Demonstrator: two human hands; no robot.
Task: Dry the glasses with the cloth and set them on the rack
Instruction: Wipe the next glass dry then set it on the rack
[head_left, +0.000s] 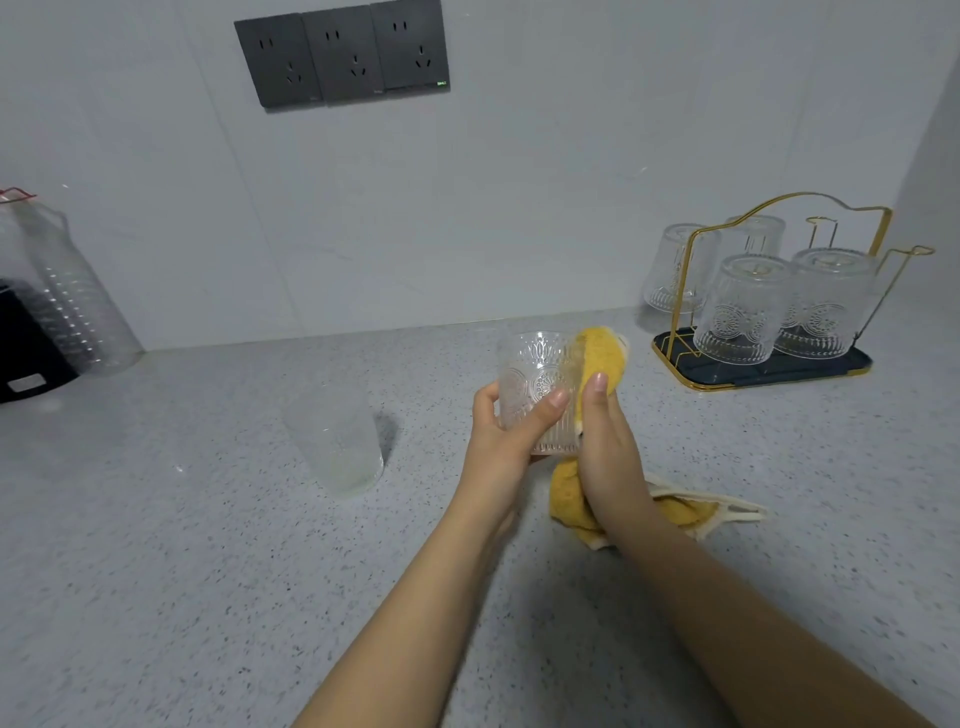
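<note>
My left hand (506, 428) grips a clear embossed glass (535, 374), upright above the counter. Against the glass's right side my right hand (605, 447) holds a yellow cloth (605, 353); the cloth's tail hangs down to the counter below my wrist. A gold wire rack (779, 312) on a dark tray (831, 371) stands at the right, with several embossed glasses upside down on its pegs. One of its pegs at the back right is bare. A plain clear plastic cup (335, 441) stands on the counter left of my hands.
A speckled grey counter (208, 571) meets a white tiled wall. A stack of clear plastic cups (78, 306) and a black appliance (26, 353) sit at the far left. Dark wall sockets (343, 52) are above.
</note>
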